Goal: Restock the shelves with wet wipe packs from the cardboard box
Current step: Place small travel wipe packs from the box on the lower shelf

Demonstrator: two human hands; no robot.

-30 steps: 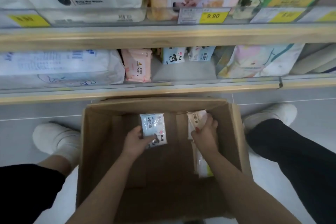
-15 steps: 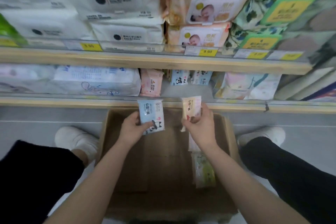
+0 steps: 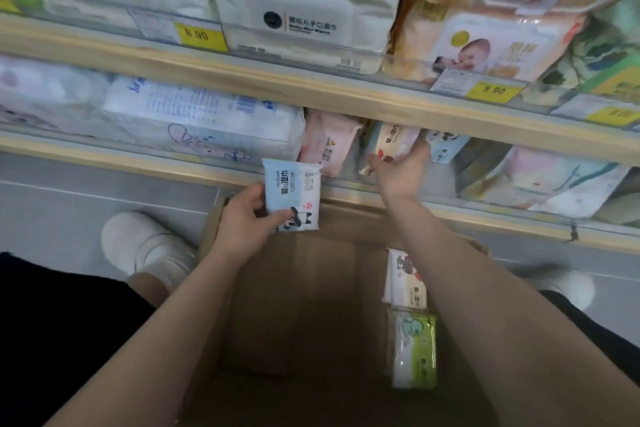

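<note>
Cream pack (image 3: pixel 393 146) in the outstretched right hand (image 3: pixel 401 172) grip; left hand (image 3: pixel 247 222) pinches blue pack (image 3: pixel 291 194).

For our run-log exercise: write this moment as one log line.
left hand: holds blue pack | right hand: places cream pack on lower shelf | box: packs remain

The lower shelf (image 3: pixel 346 189) (light wood edge, clear front lip) carries large white-and-blue wipe packs (image 3: pixel 207 121) at left, small pink packs (image 3: pixel 329 146) beside them, and pastel packs (image 3: pixel 547 180) at right. The upper shelf (image 3: pixel 277 80) carries white packs (image 3: pixel 301 14) and baby-print packs (image 3: pixel 502 45). The cardboard box (image 3: pixel 311 322) stands on the grey floor (image 3: pixel 86 211).
</note>
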